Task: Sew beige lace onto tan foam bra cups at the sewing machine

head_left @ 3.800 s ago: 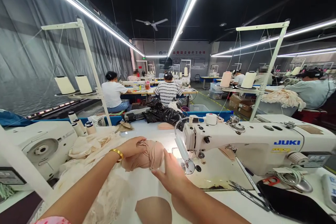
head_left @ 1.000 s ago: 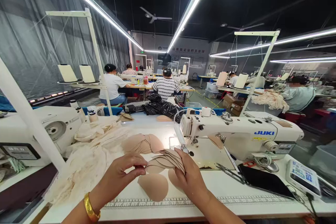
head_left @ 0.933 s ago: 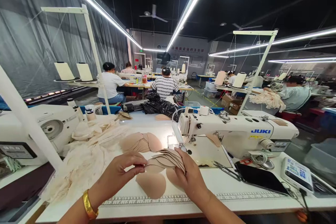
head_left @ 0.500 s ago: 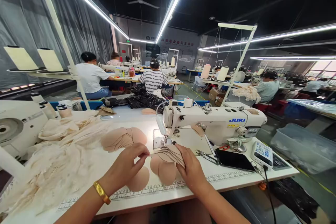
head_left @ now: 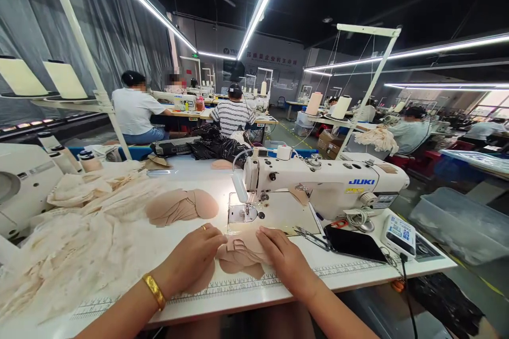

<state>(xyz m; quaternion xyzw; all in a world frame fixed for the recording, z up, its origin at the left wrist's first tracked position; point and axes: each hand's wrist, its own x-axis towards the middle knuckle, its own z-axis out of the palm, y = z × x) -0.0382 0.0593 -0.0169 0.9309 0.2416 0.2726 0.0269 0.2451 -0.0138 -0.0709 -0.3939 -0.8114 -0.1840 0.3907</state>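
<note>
Several beige, rounded cut pieces (head_left: pixel 243 257) lie overlapping in front of the sewing machine, fanned out between my two hands. My left hand (head_left: pixel 194 254), with a ring and a gold bracelet, has its fingers bent and pressed together at the left edge of these pieces. Under its palm another beige piece partly shows. My right hand (head_left: pixel 287 260) grips the right edge of the pieces, fingers on top and thumb hidden. Behind them stands a white JUKI sewing machine (head_left: pixel 330 180), its needle area lit. A second fanned pile of beige pieces (head_left: pixel 182 206) rests left of the needle plate.
Loose cream fabric (head_left: pixel 87 238) heaps over the left of the table. Scissors (head_left: pixel 312 237), a black phone (head_left: pixel 353 243) and a white box-shaped device (head_left: pixel 398 234) lie at right. A printed ruler (head_left: pixel 222 291) runs along the front edge. Co-workers sit at machines beyond.
My right hand has lowered the held pieces onto those on the table, spreading them flatter. My left hand has moved slightly down, its fingers at the pile's edge. The camera view has shifted slightly.
</note>
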